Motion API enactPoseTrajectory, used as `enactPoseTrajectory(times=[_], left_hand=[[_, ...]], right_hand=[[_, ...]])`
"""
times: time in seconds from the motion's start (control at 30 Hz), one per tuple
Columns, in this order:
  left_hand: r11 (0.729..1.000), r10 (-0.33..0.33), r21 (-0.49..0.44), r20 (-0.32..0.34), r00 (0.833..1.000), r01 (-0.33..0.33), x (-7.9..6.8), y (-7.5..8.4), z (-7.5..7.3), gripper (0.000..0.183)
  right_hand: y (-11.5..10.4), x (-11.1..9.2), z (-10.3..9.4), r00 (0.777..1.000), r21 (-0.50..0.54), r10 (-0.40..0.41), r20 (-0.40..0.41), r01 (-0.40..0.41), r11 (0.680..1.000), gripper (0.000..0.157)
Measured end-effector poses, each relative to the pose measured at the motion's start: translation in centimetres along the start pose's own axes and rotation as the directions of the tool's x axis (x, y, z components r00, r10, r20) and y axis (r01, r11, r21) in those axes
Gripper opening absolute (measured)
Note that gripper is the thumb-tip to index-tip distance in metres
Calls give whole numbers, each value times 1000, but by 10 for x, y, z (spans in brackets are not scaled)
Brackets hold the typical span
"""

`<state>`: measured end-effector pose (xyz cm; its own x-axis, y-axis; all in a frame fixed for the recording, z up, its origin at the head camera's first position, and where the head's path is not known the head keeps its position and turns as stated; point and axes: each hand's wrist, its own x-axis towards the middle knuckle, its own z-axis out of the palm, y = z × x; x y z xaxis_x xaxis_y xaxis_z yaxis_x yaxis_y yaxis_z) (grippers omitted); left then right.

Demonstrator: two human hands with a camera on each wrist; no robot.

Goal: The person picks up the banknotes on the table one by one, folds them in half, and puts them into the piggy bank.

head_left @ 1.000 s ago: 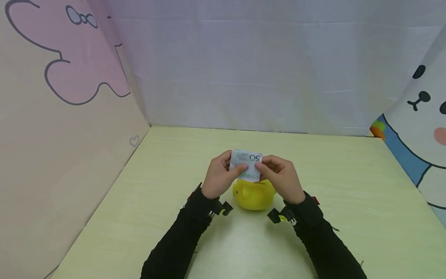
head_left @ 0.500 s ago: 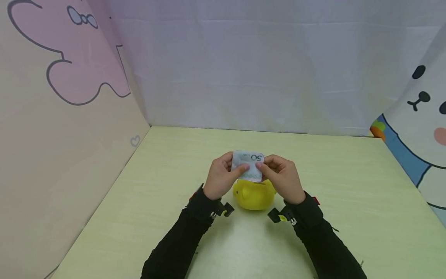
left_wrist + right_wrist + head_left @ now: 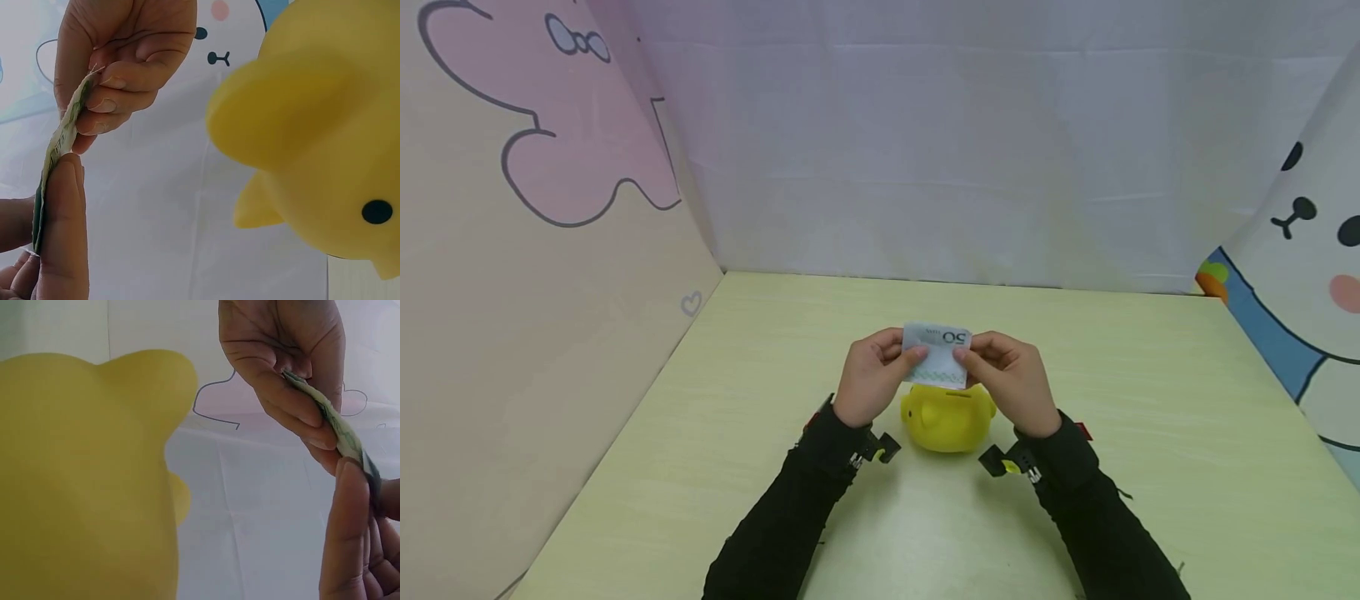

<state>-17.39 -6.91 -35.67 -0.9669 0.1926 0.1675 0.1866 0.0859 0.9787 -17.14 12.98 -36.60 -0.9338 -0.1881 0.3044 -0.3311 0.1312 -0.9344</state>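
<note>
A folded banknote printed with a 50 is held up between both hands. My left hand pinches its left side, thumb on the near face. On the other side, my right hand pinches the right edge the same way. The left wrist view shows the folded note nearly edge-on, its layers slightly apart. Just below and behind the note in the head view sits a yellow pig-shaped coin bank with a dark slot on top; neither hand touches it. The note overlaps part of its upper back.
The coin bank stands on a pale yellow-green table. A white cloth hangs along the back edge. Printed panels with cartoon figures flank the table left and right. Small devices are strapped to both black-sleeved wrists.
The banknote has shifted slightly to the right, along with the right hand. My left thumb has slid a little towards the note's left edge. The coin bank has not moved.
</note>
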Motion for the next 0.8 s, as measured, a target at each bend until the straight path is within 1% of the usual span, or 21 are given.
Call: enactPoseTrajectory(times=[0.13, 0.23, 0.33, 0.43, 0.53, 0.6, 0.7, 0.8], left_hand=[[1000, 7, 9, -12, 1000, -7, 0, 0, 0, 25], [1000, 16, -2, -8, 1000, -16, 0, 0, 0, 26], [999, 35, -12, -9, 999, -35, -1, 0, 0, 26], [998, 54, -16, -34, 998, -55, -1, 1, -2, 26], [998, 47, -39, -63, 997, -49, -1, 2, -3, 27], [998, 30, -52, -72, 997, -34, 0, 2, -4, 26], [997, 15, -71, -59, 998, -20, 0, 2, -5, 26], [994, 5, -108, -11, 1000, -7, 0, 2, -6, 26]], right_hand=[[0, 0, -1, 999, 18, 27, 31, -28, 999, 19], [0, 0, -1, 999, 11, 31, 34, -31, 999, 19], [-1, 0, -2, 1000, 0, 26, 14, -26, 1000, 18], [-2, 1, -3, 1000, 1, 22, -13, -22, 1000, 18], [-4, 0, -5, 999, 0, 16, -37, -16, 1000, 18], [-5, 0, -6, 999, 1, 13, -47, -13, 1000, 17], [-6, 0, -6, 999, -2, 7, -54, -7, 1000, 17], [-6, 0, -6, 998, -8, 7, -56, -8, 1000, 17]])
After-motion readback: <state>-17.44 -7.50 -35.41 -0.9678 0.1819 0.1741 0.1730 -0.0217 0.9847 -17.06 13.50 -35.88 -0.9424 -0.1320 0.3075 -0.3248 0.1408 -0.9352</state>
